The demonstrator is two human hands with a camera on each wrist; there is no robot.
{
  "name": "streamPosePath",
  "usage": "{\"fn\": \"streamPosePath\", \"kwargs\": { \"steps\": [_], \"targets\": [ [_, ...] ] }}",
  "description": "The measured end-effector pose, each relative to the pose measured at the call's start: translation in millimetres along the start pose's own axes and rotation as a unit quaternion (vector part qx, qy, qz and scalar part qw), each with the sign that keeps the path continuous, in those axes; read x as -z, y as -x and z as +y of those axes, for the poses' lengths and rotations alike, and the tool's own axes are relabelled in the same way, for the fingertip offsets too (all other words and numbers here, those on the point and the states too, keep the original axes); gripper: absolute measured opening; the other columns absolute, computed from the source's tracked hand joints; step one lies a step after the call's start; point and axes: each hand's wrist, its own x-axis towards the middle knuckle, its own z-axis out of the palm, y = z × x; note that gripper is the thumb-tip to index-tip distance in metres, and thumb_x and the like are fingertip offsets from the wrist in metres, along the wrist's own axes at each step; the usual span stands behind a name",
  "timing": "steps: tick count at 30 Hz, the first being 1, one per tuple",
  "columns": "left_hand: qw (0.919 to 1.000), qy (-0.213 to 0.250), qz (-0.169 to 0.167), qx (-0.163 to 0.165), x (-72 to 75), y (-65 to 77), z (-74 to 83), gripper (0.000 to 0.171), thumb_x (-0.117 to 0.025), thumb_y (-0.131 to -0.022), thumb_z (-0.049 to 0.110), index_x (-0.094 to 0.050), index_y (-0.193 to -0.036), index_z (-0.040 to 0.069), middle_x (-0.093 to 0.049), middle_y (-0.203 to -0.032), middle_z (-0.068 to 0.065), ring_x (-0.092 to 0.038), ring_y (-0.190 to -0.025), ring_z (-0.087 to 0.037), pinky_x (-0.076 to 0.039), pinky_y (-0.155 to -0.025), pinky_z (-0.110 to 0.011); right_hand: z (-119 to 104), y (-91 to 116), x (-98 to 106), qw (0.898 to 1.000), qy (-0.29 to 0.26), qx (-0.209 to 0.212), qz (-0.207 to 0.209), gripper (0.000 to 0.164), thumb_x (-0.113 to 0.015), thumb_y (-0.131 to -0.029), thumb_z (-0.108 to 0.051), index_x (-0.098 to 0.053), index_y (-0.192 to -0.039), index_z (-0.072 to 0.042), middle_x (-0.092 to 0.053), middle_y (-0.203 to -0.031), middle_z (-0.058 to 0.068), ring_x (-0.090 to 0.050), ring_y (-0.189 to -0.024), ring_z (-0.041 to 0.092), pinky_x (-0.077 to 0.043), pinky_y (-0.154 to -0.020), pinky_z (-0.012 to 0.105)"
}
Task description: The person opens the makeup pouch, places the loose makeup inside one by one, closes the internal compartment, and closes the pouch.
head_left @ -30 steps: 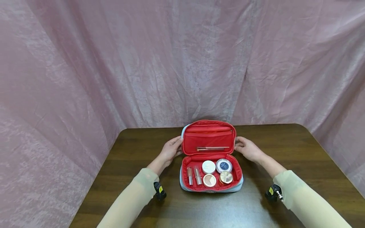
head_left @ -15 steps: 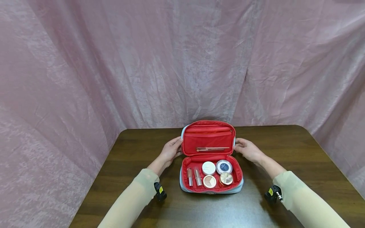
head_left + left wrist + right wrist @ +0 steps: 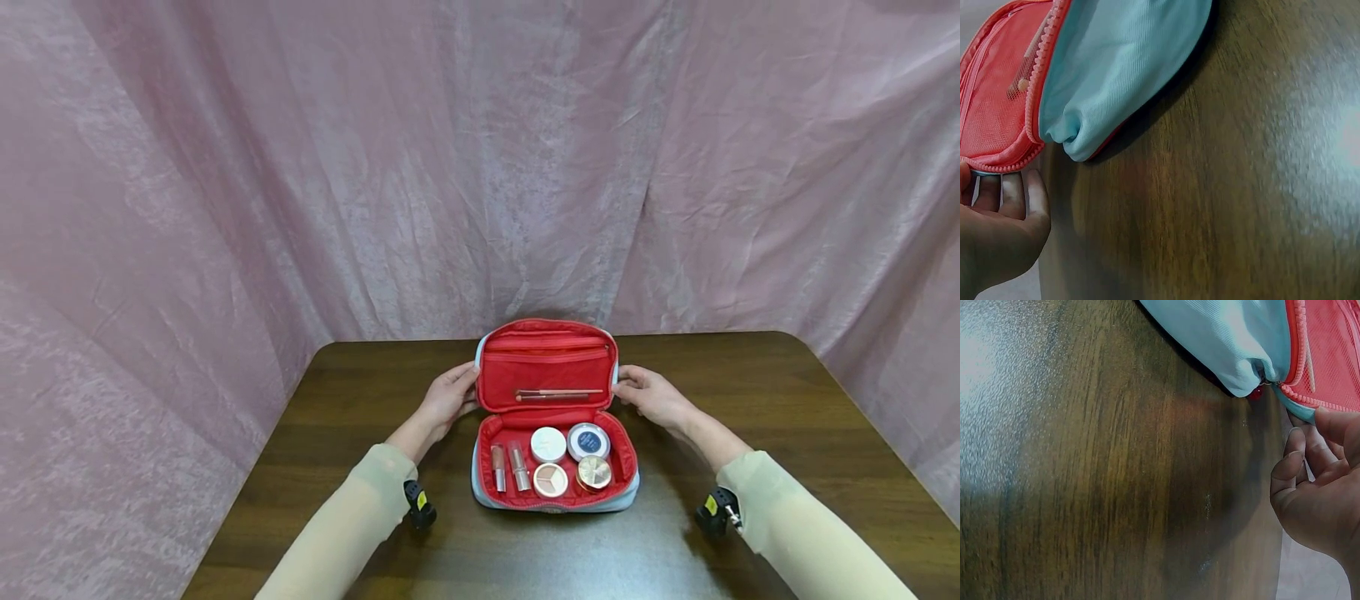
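Observation:
A light-blue makeup bag [image 3: 630, 493] with a red lining stands unzipped on the table, its lid [image 3: 551, 375] raised at the back. My left hand [image 3: 448, 396] grips the lid's left edge; in the left wrist view its fingers [image 3: 1013, 194] go behind the rim. At the lid's right edge, my right hand [image 3: 652, 396] pinches the rim, thumb in front and fingers behind. Two makeup brushes [image 3: 558, 392] lie in the lid's mesh pocket. Inside the base are two lip tubes [image 3: 519, 468], a white round case [image 3: 548, 445], a blue-centred compact [image 3: 588, 442], a three-colour palette [image 3: 551, 480] and a gold-lidded compact [image 3: 594, 472].
The bag rests on a dark wooden table [image 3: 360, 400] with rounded far corners. A pink velvet curtain [image 3: 480, 167] hangs right behind the table's far edge. A zipper pull [image 3: 1257, 392] shows by the bag's hinge corner in the right wrist view.

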Motion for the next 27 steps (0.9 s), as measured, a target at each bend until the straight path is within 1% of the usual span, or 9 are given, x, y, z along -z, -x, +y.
{"fn": "streamPosePath", "kwargs": {
  "steps": [5, 9, 12, 15, 17, 19, 21, 24, 27],
  "targets": [
    [0.9996, -0.023, 0.004, -0.013, 3.6, -0.4, 3.2, 0.043, -0.051, -0.110, 0.025, -0.053, -0.148, 0.005, -0.073, -0.115, -0.009, -0.070, -0.095, -0.014, -0.054, -0.094, -0.046, -1, -1, -1, 1.000, 0.009, 0.000, 0.002, 0.029, -0.056, -0.106, -0.016, -0.056, -0.129, 0.002, -0.065, -0.111, 0.017, -0.055, -0.103, 0.033, -0.044, -0.074, 0.039],
    [0.9965, -0.055, 0.040, -0.049, 7.4, -1.3, 10.8, 0.043, -0.053, -0.108, 0.024, -0.054, -0.148, 0.007, -0.069, -0.123, -0.013, -0.066, -0.106, -0.024, -0.050, -0.099, -0.052, -1, -3, -1, 1.000, 0.012, 0.002, 0.003, 0.027, -0.056, -0.106, -0.014, -0.056, -0.127, 0.002, -0.064, -0.108, 0.019, -0.054, -0.100, 0.032, -0.043, -0.074, 0.037],
    [0.9870, -0.097, 0.074, -0.104, 8.1, -1.6, 21.7, 0.042, -0.057, -0.106, 0.021, -0.057, -0.145, 0.005, -0.064, -0.132, -0.017, -0.060, -0.119, -0.032, -0.047, -0.103, -0.053, -1, -3, -1, 1.000, 0.013, 0.002, 0.006, 0.026, -0.056, -0.105, -0.013, -0.056, -0.126, 0.003, -0.063, -0.106, 0.020, -0.054, -0.099, 0.034, -0.043, -0.074, 0.037],
    [0.9685, -0.158, 0.093, -0.168, 4.7, -0.9, 35.5, 0.041, -0.060, -0.104, 0.018, -0.059, -0.143, 0.005, -0.062, -0.138, -0.017, -0.056, -0.126, -0.031, -0.045, -0.105, -0.047, -3, -4, -1, 1.000, 0.017, 0.001, 0.010, 0.026, -0.056, -0.105, -0.013, -0.057, -0.126, 0.003, -0.063, -0.107, 0.021, -0.054, -0.100, 0.035, -0.043, -0.074, 0.037],
    [0.9494, -0.213, 0.101, -0.208, -0.1, -0.7, 44.9, 0.040, -0.063, -0.102, 0.019, -0.062, -0.141, 0.008, -0.063, -0.135, -0.014, -0.057, -0.125, -0.026, -0.045, -0.105, -0.042, -4, -4, 0, 1.000, 0.017, 0.000, 0.012, 0.026, -0.056, -0.106, -0.013, -0.057, -0.126, 0.003, -0.063, -0.109, 0.022, -0.054, -0.101, 0.036, -0.044, -0.075, 0.038],
    [0.9233, -0.280, 0.102, -0.242, -6.9, 1.0, 54.2, 0.039, -0.065, -0.101, 0.021, -0.064, -0.140, 0.013, -0.064, -0.133, -0.008, -0.056, -0.123, -0.024, -0.044, -0.104, -0.042, -5, -4, 0, 1.000, 0.018, 0.001, 0.014, 0.025, -0.056, -0.106, -0.014, -0.057, -0.125, 0.003, -0.062, -0.109, 0.023, -0.054, -0.101, 0.036, -0.044, -0.075, 0.039],
    [0.8874, -0.357, 0.101, -0.274, -15.5, 2.7, 61.5, 0.038, -0.066, -0.101, 0.025, -0.067, -0.138, 0.018, -0.064, -0.132, -0.003, -0.056, -0.123, -0.023, -0.043, -0.104, -0.044, -6, -5, 1, 1.000, 0.018, 0.004, 0.015, 0.025, -0.056, -0.106, -0.014, -0.057, -0.124, 0.003, -0.062, -0.109, 0.023, -0.054, -0.101, 0.035, -0.044, -0.076, 0.040],
    [0.8278, -0.455, 0.091, -0.316, -31.6, 5.2, 68.5, 0.037, -0.068, -0.099, 0.030, -0.068, -0.135, 0.021, -0.064, -0.133, 0.001, -0.053, -0.125, -0.024, -0.039, -0.105, -0.048, -6, -6, 1, 1.000, 0.016, 0.008, 0.018, 0.026, -0.056, -0.105, -0.013, -0.057, -0.125, 0.004, -0.064, -0.110, 0.021, -0.054, -0.101, 0.036, -0.045, -0.077, 0.041],
    [0.7706, -0.526, 0.077, -0.352, -49.0, 5.7, 71.3, 0.037, -0.071, -0.097, 0.030, -0.070, -0.133, 0.022, -0.066, -0.130, 0.001, -0.053, -0.125, -0.026, -0.036, -0.107, -0.051, -7, -7, 0, 1.000, 0.015, 0.013, 0.018, 0.027, -0.056, -0.105, -0.012, -0.056, -0.126, 0.005, -0.065, -0.110, 0.020, -0.055, -0.103, 0.039, -0.045, -0.077, 0.041]
  ]
}}
